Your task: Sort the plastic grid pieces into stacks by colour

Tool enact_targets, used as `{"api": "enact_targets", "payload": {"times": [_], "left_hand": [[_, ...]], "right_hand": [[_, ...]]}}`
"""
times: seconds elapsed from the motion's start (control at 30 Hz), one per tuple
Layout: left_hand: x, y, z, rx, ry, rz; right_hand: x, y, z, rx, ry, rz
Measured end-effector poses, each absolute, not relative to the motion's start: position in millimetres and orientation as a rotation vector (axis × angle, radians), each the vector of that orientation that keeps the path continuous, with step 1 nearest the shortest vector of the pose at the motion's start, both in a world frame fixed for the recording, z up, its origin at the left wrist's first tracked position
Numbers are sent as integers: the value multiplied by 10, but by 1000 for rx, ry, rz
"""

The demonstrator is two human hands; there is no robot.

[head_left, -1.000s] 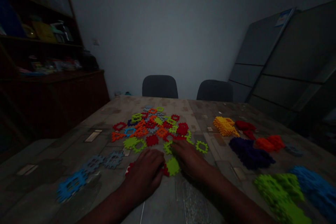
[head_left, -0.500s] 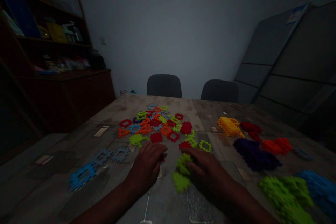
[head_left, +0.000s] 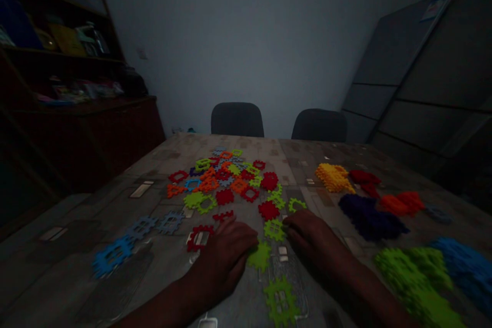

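Observation:
Both my hands lie palm down on a patterned table (head_left: 115, 287) in a dim room. My left hand (head_left: 226, 253) rests with fingers together beside a green toothed tile (head_left: 260, 255) and a red frame tile (head_left: 200, 236). My right hand (head_left: 313, 236) has its fingertips at a green frame tile (head_left: 274, 229). Another green tile (head_left: 281, 301) lies nearer to me between my forearms. Whether either hand grips anything is hidden by the dark.
A loose heap of mixed coloured tiles (head_left: 226, 179) lies ahead. Sorted piles sit to the right: yellow (head_left: 333, 177), red (head_left: 363, 178), purple (head_left: 367, 218), orange (head_left: 402, 202), green (head_left: 418, 277), blue (head_left: 467, 269). Blue tiles (head_left: 111, 259) lie left. Two chairs (head_left: 237, 119) stand opposite.
Both hands have pulled slightly toward me, dragging green tiles out of the heap; green pieces now lie spread between and below my hands. A red frame tile now shows left of my left hand.

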State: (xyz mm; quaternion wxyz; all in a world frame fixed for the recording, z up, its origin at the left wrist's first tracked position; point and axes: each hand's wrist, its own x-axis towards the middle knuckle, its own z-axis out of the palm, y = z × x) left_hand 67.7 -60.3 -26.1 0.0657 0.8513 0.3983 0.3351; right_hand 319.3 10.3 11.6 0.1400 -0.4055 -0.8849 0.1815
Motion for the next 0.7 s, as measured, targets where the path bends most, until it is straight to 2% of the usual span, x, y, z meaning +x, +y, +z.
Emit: {"api": "enact_targets", "payload": {"times": [0.3, 0.53, 0.6, 0.7], "left_hand": [[705, -704, -380, 2572, 1283, 711], [722, -675, -293, 2560, 1469, 687], [707, -677, -313, 2602, 1512, 752], [712, -700, -291, 2641, 1431, 870]], "right_hand": [[3011, -9, -141, -1381, -2513, 384], [3121, 8, 107, -1507, -2524, 461], [3171, 4, 162, -1392, -2573, 482], [3225, -17, 148, -969, -2703, 574]]}}
